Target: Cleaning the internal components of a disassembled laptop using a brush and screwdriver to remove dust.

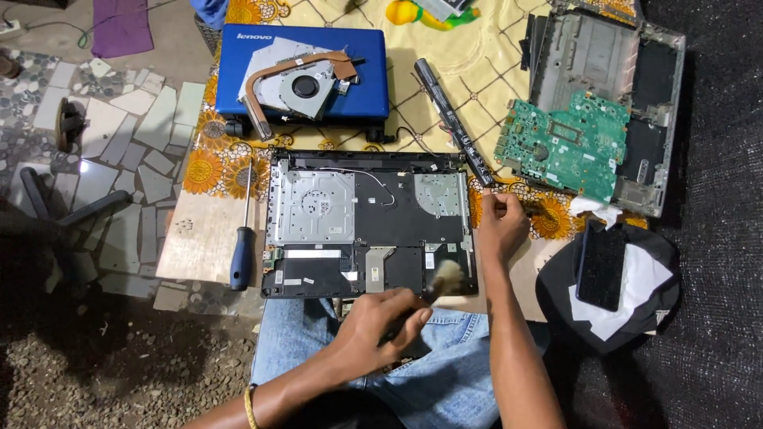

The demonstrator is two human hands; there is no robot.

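At the far left a blue-handled screwdriver [243, 238] lies on the wooden worktop [199, 238], just beside the left edge of the opened laptop base [369, 226]. Behind the base, on the patterned yellow cloth [469, 48], sits a closed blue laptop [302, 71] with a cooling fan and copper heat pipe [298, 83] resting on its lid. The base lies open side up in front of the person, its near edge over the lap in blue jeans [433, 373]. The left hand [377, 326] reaches in from below, fingers closed around the handle of a small brush [443, 280] whose pale bristles touch the base near its front right corner; the bristles look blurred, so their exact contact point is hard to tell. The right hand [501, 226] rests at the base's right edge, fingers curled together against it, seemingly steadying it. A long black battery bar [453, 119] lies slanted just behind that hand. Further right are a green circuit board [568, 147] on a grey laptop shell [628, 87], then a dark phone [602, 266] on white paper atop a black cap [608, 302].
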